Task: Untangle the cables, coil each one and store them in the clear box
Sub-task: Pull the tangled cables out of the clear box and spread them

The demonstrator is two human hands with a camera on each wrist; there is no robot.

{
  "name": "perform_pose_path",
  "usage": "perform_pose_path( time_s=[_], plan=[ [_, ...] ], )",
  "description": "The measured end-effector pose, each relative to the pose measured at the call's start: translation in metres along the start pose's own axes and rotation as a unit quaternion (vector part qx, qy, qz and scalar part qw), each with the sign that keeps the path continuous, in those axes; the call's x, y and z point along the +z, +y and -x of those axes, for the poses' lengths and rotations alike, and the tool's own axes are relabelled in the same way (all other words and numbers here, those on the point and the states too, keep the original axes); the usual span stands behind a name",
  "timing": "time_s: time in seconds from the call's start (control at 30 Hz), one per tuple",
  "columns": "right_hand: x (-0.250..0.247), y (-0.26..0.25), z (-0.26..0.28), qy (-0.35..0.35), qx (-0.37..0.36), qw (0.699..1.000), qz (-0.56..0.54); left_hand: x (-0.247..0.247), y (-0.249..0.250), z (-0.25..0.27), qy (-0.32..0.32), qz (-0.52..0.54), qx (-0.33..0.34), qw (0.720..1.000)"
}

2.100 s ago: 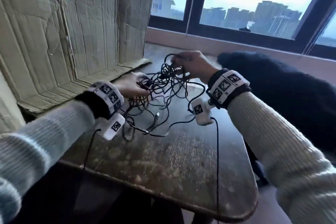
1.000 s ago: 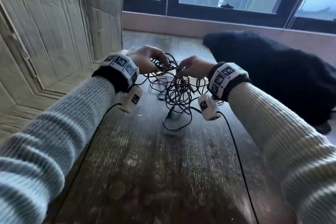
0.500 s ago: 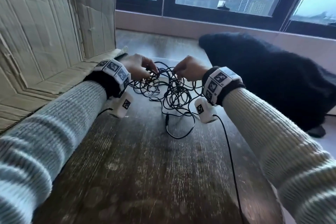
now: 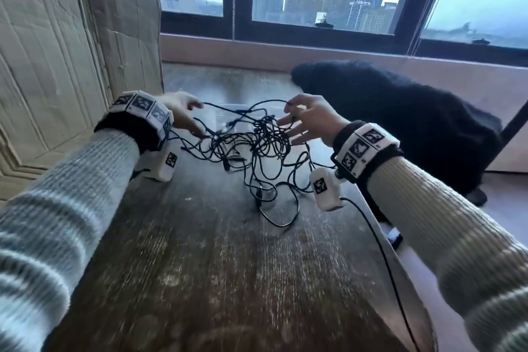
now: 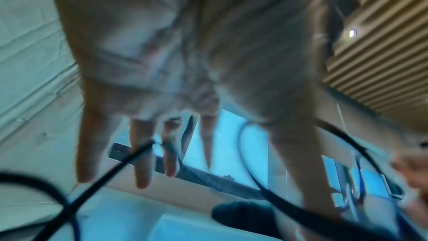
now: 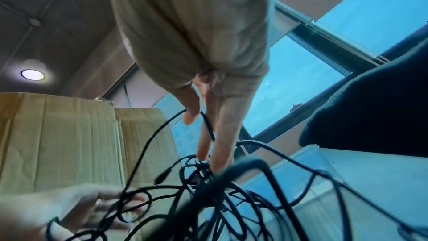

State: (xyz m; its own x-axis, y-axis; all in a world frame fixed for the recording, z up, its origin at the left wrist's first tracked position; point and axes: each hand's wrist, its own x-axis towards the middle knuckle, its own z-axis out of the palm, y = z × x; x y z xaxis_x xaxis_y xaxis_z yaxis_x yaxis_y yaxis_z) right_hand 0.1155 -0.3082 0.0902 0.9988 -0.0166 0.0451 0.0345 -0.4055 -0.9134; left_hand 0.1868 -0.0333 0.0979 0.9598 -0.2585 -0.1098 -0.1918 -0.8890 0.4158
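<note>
The wooden table (image 4: 228,280) fills the lower frame; at its centre the black cables (image 4: 257,148) lie in one knotted heap, none coiled, so nearly everything is left. The clear box (image 4: 228,120) sits behind the heap and looks empty. Left hand (image 4: 183,117) and right hand (image 4: 311,120) flank the tangle, fingers spread wide, with a strand looped over the right fingers (image 6: 222,135).

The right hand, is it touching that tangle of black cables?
Touching. In the right wrist view, a cable strand runs between the straight fingers of the right hand, and their tips reach into the cable tangle.
</note>
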Motion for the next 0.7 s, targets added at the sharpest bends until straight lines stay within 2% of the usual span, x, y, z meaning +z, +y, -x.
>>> perform_pose_path(
  time_s=[0.03,0.07,0.17,0.23,0.33,0.4,0.53,0.7],
  plan=[
    [0.003,0.001,0.002,-0.016,0.001,1.0,0.0,-0.001,0.012,0.009,-0.035,0.021,0.042,0.998],
    [0.007,0.002,0.004,-0.033,-0.001,0.999,-0.006,0.001,0.025,0.016,-0.042,0.041,0.087,0.995],
    [0.021,-0.004,0.009,-0.064,-0.027,0.995,-0.069,0.023,0.061,0.03,0.011,0.099,0.196,0.976],
    [0.025,-0.014,0.013,-0.053,-0.056,0.988,-0.131,0.047,0.072,0.027,0.035,0.141,0.223,0.964],
    [0.018,-0.031,0.02,-0.003,-0.089,0.974,-0.209,0.066,0.068,0.016,0.107,0.123,0.208,0.964],
    [0.006,-0.04,0.023,0.038,-0.107,0.967,-0.229,0.063,0.054,0.011,0.114,0.073,0.181,0.974],
    [-0.027,-0.041,0.023,0.152,-0.101,0.957,-0.225,0.041,0.019,0.015,0.132,0.047,0.153,0.978],
    [-0.034,-0.029,0.015,0.218,-0.091,0.962,-0.139,0.009,-0.01,0.02,0.205,-0.073,0.044,0.975]
  ],
)
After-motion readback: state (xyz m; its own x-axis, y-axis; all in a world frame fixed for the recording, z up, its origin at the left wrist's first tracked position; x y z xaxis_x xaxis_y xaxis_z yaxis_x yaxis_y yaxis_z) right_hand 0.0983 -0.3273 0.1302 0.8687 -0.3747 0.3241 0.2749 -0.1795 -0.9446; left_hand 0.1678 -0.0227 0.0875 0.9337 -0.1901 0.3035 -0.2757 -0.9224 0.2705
